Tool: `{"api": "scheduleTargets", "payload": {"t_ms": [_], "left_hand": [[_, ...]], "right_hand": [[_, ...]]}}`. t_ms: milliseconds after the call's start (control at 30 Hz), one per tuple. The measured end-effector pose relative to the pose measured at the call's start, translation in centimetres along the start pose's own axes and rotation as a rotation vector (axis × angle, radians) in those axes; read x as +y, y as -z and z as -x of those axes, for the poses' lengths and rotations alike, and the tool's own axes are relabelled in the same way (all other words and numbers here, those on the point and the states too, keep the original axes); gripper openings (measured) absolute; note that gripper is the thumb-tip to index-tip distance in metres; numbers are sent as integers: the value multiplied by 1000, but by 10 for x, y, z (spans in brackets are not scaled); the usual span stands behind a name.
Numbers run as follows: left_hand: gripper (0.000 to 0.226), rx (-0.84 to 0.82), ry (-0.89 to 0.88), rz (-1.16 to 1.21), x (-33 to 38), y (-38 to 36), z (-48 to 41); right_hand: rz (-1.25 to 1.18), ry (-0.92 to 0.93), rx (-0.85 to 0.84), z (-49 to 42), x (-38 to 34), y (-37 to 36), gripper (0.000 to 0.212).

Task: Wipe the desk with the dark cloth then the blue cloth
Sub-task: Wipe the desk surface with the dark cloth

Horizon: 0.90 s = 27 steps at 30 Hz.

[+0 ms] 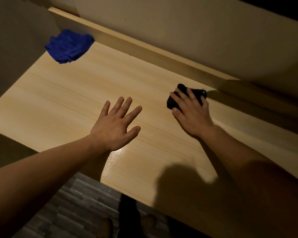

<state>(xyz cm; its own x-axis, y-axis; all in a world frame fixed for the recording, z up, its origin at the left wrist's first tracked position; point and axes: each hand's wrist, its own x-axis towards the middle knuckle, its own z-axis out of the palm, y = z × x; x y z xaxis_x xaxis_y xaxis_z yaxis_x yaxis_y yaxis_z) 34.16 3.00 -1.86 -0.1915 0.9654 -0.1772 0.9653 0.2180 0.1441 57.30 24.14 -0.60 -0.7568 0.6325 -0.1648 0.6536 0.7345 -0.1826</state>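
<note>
Most of the black cloth (171,104) hides beneath the right hand (190,111), whose spread fingers press it onto the pale wood-grain bench (76,93) by the shadowed back rail (144,48). The left hand (116,125) lies flat with fingers splayed. The blue cloth (68,46) sits crumpled in the far-left corner.

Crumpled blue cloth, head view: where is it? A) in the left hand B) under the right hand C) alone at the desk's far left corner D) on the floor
C: the crumpled blue cloth lies untouched at the far left corner of the light wooden desk; the right hand rests on the dark cloth instead.
</note>
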Motion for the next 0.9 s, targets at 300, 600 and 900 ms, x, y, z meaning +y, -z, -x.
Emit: {"api": "scheduleTargets", "payload": {"t_ms": [300, 600, 900], "left_hand": [[74, 11, -16, 13, 0, 5, 1], [77, 25, -47, 48, -4, 6, 4], [73, 148, -126, 255, 43, 12, 19]], "right_hand": [[-76, 77, -27, 97, -66, -23, 56], [-69, 113, -15, 182, -136, -55, 54], [-196, 114, 5, 223, -163, -69, 51]]}}
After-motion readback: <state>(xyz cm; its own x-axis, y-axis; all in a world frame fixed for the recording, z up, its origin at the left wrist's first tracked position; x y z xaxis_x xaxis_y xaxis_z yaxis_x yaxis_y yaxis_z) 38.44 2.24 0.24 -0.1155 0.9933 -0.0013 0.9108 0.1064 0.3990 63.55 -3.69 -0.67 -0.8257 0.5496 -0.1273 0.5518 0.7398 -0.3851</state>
